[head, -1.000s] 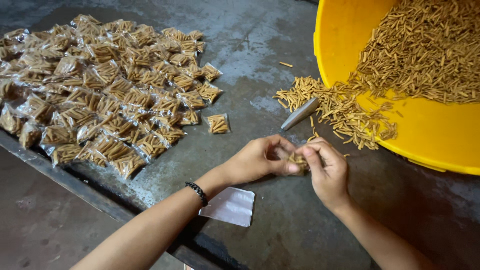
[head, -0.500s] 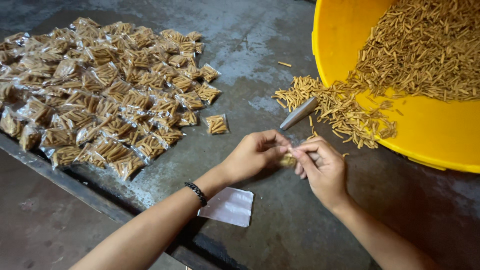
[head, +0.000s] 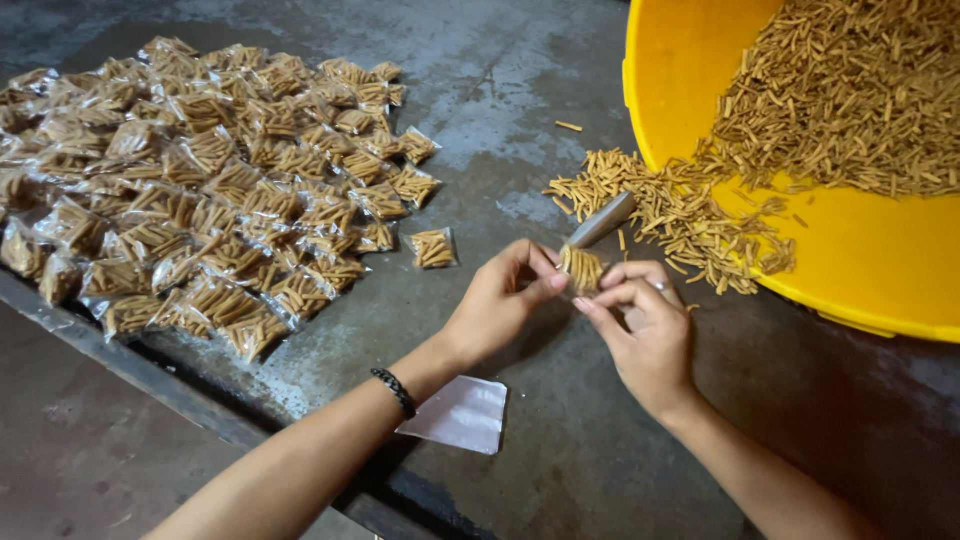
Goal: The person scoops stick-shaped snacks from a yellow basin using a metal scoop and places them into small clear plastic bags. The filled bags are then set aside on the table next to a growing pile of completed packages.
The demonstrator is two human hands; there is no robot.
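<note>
Grey, stained concrete makes up the work surface (head: 500, 110), with a darker strip of floor along the lower left edge. Both hands meet over it near the middle. Left hand (head: 497, 300) pinches a small clear packet (head: 582, 268) of tan snack sticks between thumb and fingertips, closed on its left edge. Right hand (head: 645, 335) grips the same packet from the right side, its fingers curled together and clamped on the plastic. The packet sits upright between the two hands, just above the surface, filled with short sticks standing on end. A black bracelet (head: 396, 391) circles the left wrist.

Just behind the packet lies a grey metal scoop (head: 600, 220), angled toward the hands, its far end touching a loose spill of snack sticks (head: 655, 205). That spill runs out over the lip of a large yellow tub (head: 870, 270), which is tilted on its side at the upper right and holds a deep heap of the same sticks (head: 850, 90) against its inner wall. One stray stick (head: 568, 126) lies alone on the concrete, left of the tub's rim.

Near the left forearm, a flat stack of empty clear bags (head: 458, 413) rests on the surface. One filled packet (head: 432, 247) lies by itself between the hands and a broad pile of filled packets (head: 190, 180), which covers the left side, overlapping one another up to the surface's edge.
</note>
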